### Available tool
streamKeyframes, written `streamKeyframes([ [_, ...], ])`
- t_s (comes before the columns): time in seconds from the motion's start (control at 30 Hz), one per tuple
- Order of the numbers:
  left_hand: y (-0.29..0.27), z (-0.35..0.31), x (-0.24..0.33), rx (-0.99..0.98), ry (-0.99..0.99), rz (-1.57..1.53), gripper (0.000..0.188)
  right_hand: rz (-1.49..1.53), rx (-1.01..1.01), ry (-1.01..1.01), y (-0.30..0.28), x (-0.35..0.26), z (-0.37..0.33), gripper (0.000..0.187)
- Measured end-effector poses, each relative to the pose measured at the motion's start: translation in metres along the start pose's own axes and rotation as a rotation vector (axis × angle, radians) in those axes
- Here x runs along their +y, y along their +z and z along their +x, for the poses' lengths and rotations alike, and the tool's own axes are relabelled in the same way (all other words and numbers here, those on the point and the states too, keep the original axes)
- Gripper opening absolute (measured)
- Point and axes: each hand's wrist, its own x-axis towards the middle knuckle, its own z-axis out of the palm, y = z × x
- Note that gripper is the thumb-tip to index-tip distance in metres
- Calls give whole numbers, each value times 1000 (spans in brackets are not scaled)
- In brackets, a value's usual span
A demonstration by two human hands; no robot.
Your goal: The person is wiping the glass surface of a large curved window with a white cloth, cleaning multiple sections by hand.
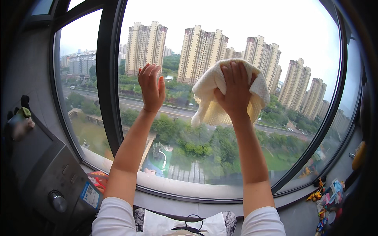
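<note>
A large window pane (177, 106) stands in front of me. My right hand (237, 88) is raised high, its palm and spread fingers pressing a cream-white textured cloth (208, 88) against the glass. Loose folds of the cloth hang out to the left, below and to the right of the hand. To the left of it, my left hand (152, 87) is up at the pane with nothing in it. Its fingers are slightly bent and the thumb stands apart. Whether its fingertips touch the glass, I cannot tell.
A dark vertical window frame (109, 78) stands left of my left arm. A pale sill (189, 190) runs below the pane. At lower left is a dark grey appliance with a round knob (58, 201). Colourful toys (325, 200) lie at lower right. Tall buildings show outside.
</note>
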Motion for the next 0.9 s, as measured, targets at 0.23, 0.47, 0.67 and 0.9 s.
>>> streamKeyframes([
  [0.23, 5, 1, 6, -14, 2, -5, 29, -122, -133, 86, -26, 9, -91, 55],
  [0.47, 0, -10, 4, -14, 13, -96, 25, -117, -139, 73, -24, 5, -75, 55],
  [0.67, -1, -2, 6, -17, 48, -105, 21, -25, 19, 7, 4, -4, 27, 61],
  [0.9, -2, 3, 2, -5, 28, -97, 21, 89, 4, -112, 3, 5, 48, 62],
])
